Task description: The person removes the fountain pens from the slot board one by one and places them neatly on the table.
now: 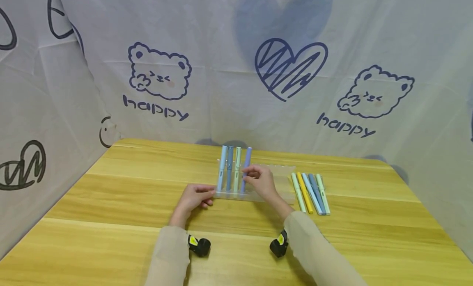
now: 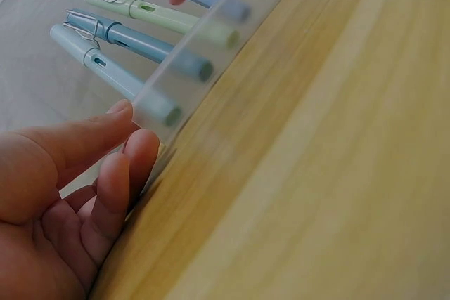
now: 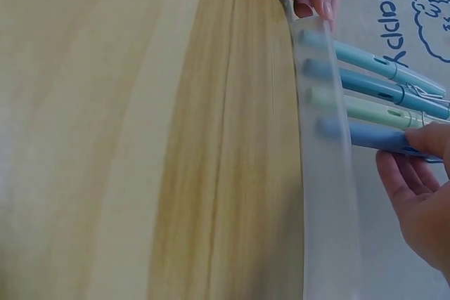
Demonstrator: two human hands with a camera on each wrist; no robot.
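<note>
right hand [image 1: 260,181] pinches the periwinkle pen [image 1: 246,168] mid-barrel, grip closed on it with thumb and fingertips; the pen stands upright in the clear acrylic pen rack [image 1: 255,194], rightmost of four standing pens. left of it in order: pale green pen [image 1: 237,169], steel blue pen [image 1: 230,168], light blue pen [image 1: 221,167], all upright in the rack's holes and just beside each other. left hand [image 1: 195,197] steadies the rack's left end, fingertips [image 2: 140,147] touching the frosted edge, thumb along the top (fingers only lightly bent, not wrapped round anything). right wrist view shows the four pen tips poking through the rack strip and the left hand's fingers at the far end. the rack sits near the back centre of the wooden table [image 1: 111,204]. to the right of the rack, five loose pens [image 1: 310,193] lie flat side by side on the table: pale green, yellow, light blue, grey-blue, mint, touching or nearly so, well clear of both hands. behind the table hangs a white cloth backdrop [image 1: 221,72] with bear, heart and "happy" prints. beige sleeves on both arms, a black wrist camera [image 1: 199,245] on each forearm.
</note>
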